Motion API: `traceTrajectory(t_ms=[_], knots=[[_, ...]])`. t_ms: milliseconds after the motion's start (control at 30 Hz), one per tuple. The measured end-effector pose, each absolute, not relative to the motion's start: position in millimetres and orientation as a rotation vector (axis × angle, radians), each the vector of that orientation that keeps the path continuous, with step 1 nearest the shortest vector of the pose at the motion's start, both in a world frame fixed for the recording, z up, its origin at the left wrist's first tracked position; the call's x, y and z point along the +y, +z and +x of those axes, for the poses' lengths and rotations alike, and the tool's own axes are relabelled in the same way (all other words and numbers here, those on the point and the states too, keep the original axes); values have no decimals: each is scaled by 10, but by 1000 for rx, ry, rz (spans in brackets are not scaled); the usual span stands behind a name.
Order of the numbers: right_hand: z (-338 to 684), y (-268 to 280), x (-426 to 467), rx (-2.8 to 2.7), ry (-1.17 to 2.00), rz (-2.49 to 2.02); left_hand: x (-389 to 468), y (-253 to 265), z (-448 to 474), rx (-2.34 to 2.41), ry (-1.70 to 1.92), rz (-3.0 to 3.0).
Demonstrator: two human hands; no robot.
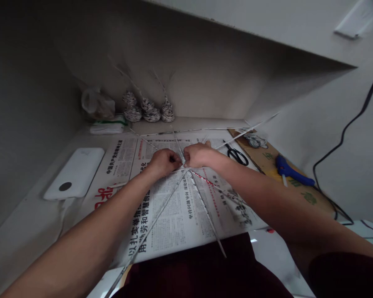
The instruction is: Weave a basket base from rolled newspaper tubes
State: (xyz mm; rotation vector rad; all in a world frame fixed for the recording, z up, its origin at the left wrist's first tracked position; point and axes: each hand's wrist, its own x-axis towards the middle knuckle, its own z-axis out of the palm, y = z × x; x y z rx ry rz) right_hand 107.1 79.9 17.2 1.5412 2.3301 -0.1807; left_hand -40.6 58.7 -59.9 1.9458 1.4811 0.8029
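Note:
Several thin rolled-paper sticks (205, 205) cross at one point over the newspaper (170, 219) and fan out in all directions. At that crossing, my left hand (165, 162) pinches the sticks from the left, fingertips together. Close beside it, my right hand (199, 155) is closed on the same crossing from the right, its fingers curled. The fingers hide how the sticks are joined in the middle. One stick reaches toward the lower left past my left forearm, and another points to the upper right beyond my right hand.
Woven paper gourds (150, 111) stand by the back wall, near a plastic bag (98, 102). A white power bank (76, 171) with a cable lies left. To the right are black scissors (238, 156) and a blue glue gun (292, 171) on cardboard (301, 192).

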Motion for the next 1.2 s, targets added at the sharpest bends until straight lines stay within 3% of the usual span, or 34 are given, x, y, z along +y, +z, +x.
traceTrajectory(t_ms=[200, 800, 1033, 1200], knots=[[1193, 148, 900, 2306, -382, 1655, 569, -554, -394, 1496, 781, 1952], [1094, 80, 719, 2408, -117, 1546, 558, -570, -380, 1523, 785, 2008], [1437, 42, 823, 2694, -361, 1549, 555, -546, -383, 1547, 781, 2013], [1598, 60, 828, 2730, -267, 1475, 572, -561, -387, 1534, 781, 1962]])
